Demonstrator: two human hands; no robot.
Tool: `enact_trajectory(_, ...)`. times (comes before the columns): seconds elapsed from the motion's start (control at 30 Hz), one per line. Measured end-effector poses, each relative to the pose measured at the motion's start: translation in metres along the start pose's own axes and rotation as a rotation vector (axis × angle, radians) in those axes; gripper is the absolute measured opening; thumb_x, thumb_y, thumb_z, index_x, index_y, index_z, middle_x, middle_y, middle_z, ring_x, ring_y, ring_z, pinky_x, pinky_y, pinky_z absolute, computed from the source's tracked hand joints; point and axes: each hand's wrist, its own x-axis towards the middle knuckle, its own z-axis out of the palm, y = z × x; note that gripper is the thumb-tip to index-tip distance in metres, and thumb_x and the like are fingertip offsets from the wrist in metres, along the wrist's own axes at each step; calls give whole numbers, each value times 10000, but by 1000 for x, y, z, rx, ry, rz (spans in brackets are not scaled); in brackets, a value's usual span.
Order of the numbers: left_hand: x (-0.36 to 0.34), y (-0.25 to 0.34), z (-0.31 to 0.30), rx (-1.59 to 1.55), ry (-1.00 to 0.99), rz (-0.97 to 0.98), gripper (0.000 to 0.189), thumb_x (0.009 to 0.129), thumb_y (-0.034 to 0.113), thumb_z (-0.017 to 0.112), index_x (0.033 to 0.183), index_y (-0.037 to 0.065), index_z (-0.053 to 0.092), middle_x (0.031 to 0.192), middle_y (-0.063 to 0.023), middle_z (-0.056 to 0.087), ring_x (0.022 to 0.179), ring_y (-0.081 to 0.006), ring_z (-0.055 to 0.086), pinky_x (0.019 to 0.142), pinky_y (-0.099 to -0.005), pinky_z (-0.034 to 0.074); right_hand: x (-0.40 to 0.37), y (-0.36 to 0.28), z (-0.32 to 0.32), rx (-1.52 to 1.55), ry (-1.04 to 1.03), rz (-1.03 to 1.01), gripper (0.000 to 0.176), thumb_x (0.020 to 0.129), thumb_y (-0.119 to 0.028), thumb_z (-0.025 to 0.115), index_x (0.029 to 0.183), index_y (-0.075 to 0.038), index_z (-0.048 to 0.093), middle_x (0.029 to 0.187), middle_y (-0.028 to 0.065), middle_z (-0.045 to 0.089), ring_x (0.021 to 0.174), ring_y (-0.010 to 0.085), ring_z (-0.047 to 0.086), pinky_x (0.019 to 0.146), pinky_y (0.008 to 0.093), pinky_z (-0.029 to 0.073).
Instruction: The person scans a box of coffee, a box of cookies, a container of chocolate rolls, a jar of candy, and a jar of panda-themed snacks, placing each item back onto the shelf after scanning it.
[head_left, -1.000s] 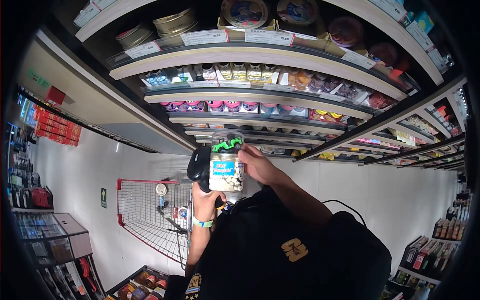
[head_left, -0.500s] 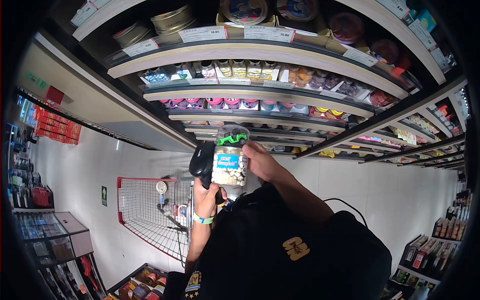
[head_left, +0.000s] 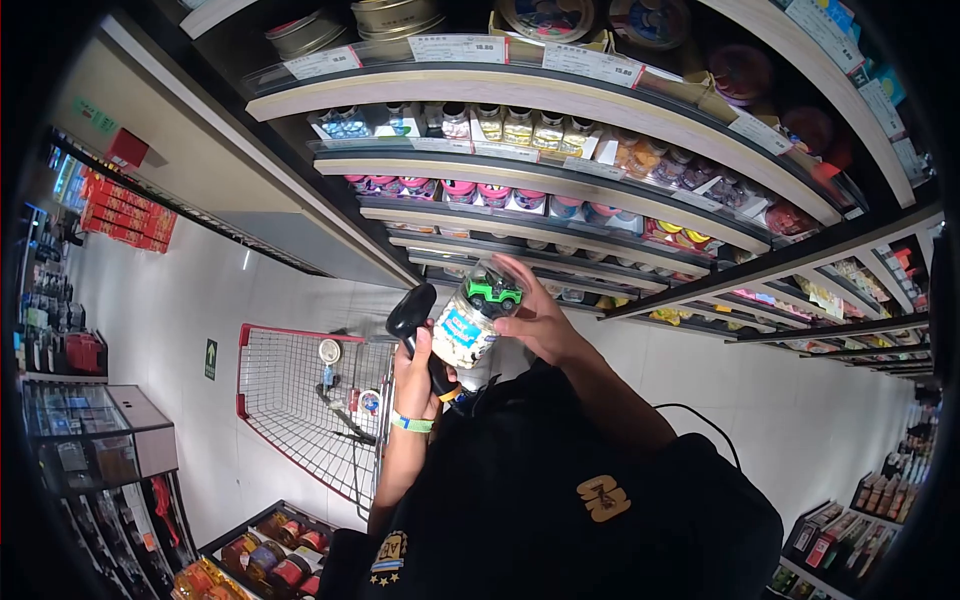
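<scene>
My left hand (head_left: 412, 382), with a pale green band at the wrist, is closed around the handle of a black handheld barcode scanner (head_left: 408, 314). The scanner's head points up, beside a clear plastic jar (head_left: 462, 332) of whitish pieces with a blue label. Under the jar's clear domed top sits a green toy jeep (head_left: 494, 292). My right hand (head_left: 540, 318) grips that top from the right, fingers behind it and thumb in front. The jar leans, its top tilted to the right.
Shelves of jars and tins (head_left: 540, 95) with price tags rise ahead. A red-rimmed shopping cart (head_left: 300, 420) holding a few items stands at lower left. A crate of bottles or jars (head_left: 270, 550) is near the bottom. A black cable (head_left: 700, 410) loops at right.
The jar has gone from upright to tilted, its top swinging right and its lid turning more toward me. The scanner now leans, its head slightly farther from the jar. The view has shifted a little.
</scene>
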Motion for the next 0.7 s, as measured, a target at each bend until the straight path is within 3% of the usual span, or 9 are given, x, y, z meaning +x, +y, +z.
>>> enact_trajectory(0.27, 13, -9, -14, 2, 62, -131, 328, 1007, 314, 683, 1131, 23, 597, 829, -58, 697, 574, -138, 658, 434, -260, 498, 3, 14, -9, -237, -52, 140, 922, 820, 41, 780, 1580, -90, 274, 1610, 133, 320, 1457, 221, 363, 1171, 384, 335)
enact_trajectory(0.33, 15, -13, -20, -39, 87, -151, 302, 1007, 296, 682, 1121, 30, 600, 826, -58, 698, 578, -139, 661, 441, -263, 501, 2, 14, -6, -291, -74, 124, 883, 870, -34, 779, 1578, -112, 256, 1635, 151, 288, 1455, 237, 366, 1134, 388, 385)
enact_trajectory(0.43, 12, -16, -19, -49, 177, -147, 252, 1007, 266, 683, 1079, 39, 603, 815, -62, 694, 579, -141, 662, 445, -270, 499, -2, 19, -7, -341, -62, 306, 870, 941, -179, 755, 1598, -114, 188, 1671, 180, 221, 1471, 277, 348, 1051, 435, 481)
enact_trajectory(0.6, 13, -16, -33, -33, 133, -162, 214, 1001, 228, 689, 1064, 53, 583, 781, -49, 657, 534, -130, 613, 427, -272, 479, -2, 21, -4, -330, -50, 348, 912, 938, -195, 761, 1614, -114, 155, 1686, 174, 197, 1480, 288, 349, 1058, 455, 492)
enact_trajectory(0.63, 14, -19, -34, 17, 132, -124, 284, 989, 311, 702, 1044, 54, 592, 759, -24, 644, 510, -120, 594, 425, -264, 470, -1, 20, -4, -328, -48, 344, 912, 939, -197, 759, 1615, -113, 153, 1687, 168, 199, 1477, 285, 355, 1058, 455, 493)
enact_trajectory(0.7, 16, -20, -35, 15, 127, -116, 274, 986, 300, 708, 1045, 59, 592, 766, -24, 647, 521, -121, 601, 425, -264, 470, 1, 21, -4, -315, -48, 330, 892, 942, -211, 759, 1613, -111, 180, 1677, 154, 235, 1453, 282, 391, 1053, 457, 499)
